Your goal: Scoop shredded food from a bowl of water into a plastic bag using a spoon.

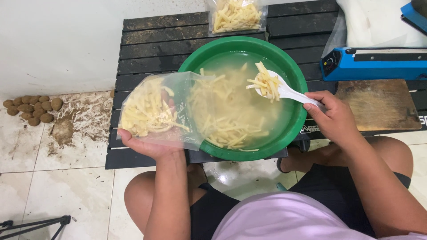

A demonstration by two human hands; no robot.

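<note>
Fingers of the right hand (pixel 334 119) are gripping the handle of a white spoon (pixel 284 90), which is carrying cut potato sticks (pixel 266 83) above the green basin (pixel 291 66).

The left hand (pixel 149 144) is cupping from below a clear plastic bag (pixel 155 109) that is partly filled with the same pale sticks; its fingers are curling up around the bag, whose open mouth is reaching over the left rim of the basin. The basin is holding cloudy water with more sticks and is sitting at the front edge of the black slatted table (pixel 151 44). A sealed bag of sticks (pixel 236 16) is lying at the back edge, and a blue sealing machine (pixel 376 63) with a wooden board (pixel 378 104) near the right edge. Brown potatoes (pixel 33 109) are lying on the tiled floor (pixel 66 191), well left of the table.
</note>
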